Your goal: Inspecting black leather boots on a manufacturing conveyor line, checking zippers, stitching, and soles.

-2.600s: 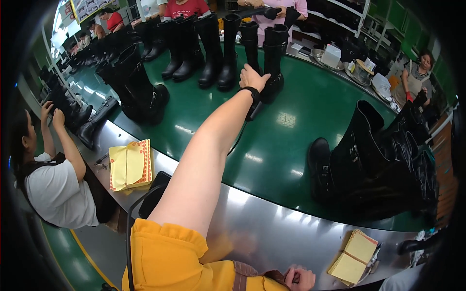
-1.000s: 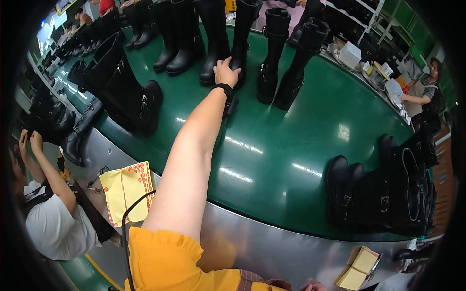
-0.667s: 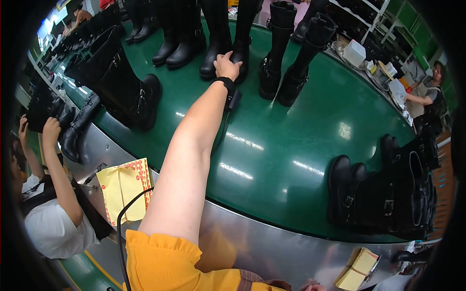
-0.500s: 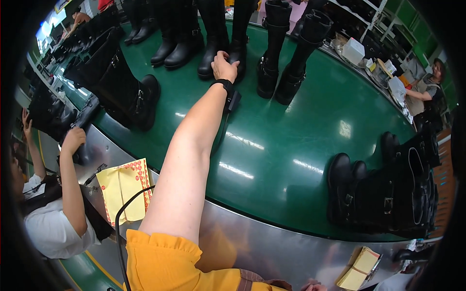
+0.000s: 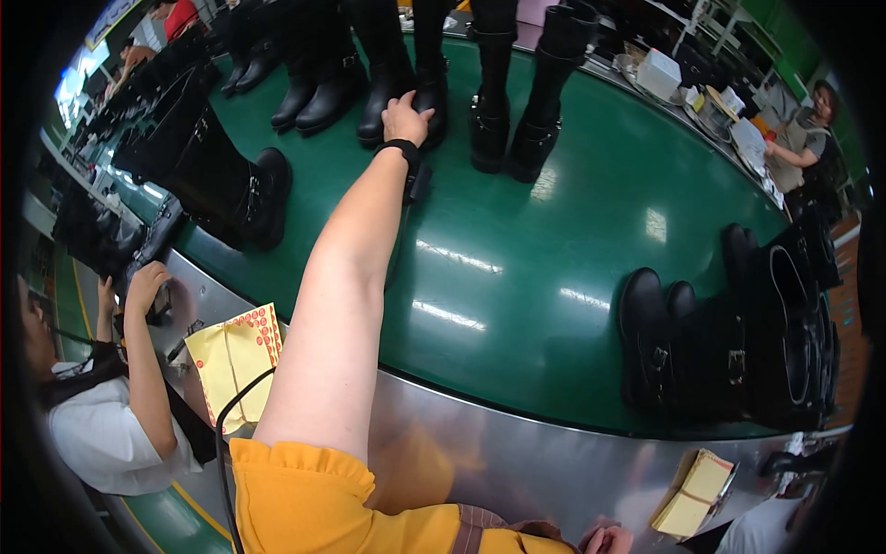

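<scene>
My left hand (image 5: 406, 122), on a bare arm reaching across the green surface, is at the toes of a pair of tall black boots (image 5: 373, 120). Its fingers are curled against the toes, thumb toward the right-hand boot; the fingertips are partly hidden. A black band with a small dark device is on that wrist. At the lower edge, part of my right hand (image 5: 609, 539) shows with curled fingers; whatever it may hold is out of sight. Right of my left hand stands another pair of black buckled boots (image 5: 489, 129), heels toward me.
A boot (image 5: 208, 175) leans at left; several boots (image 5: 729, 360) lie at right. On the metal edge (image 5: 461, 425) are yellow paper sheets (image 5: 231, 365) and a bundled yellow stack (image 5: 694, 494). A black cable runs by my sleeve. Co-workers are at left (image 5: 111, 425) and far right (image 5: 803, 152).
The whole view has shifted slightly, with most things now a little farther left. My left hand stays at the boot toes. A bit more of my right hand shows. The left co-worker's hands have moved lower.
</scene>
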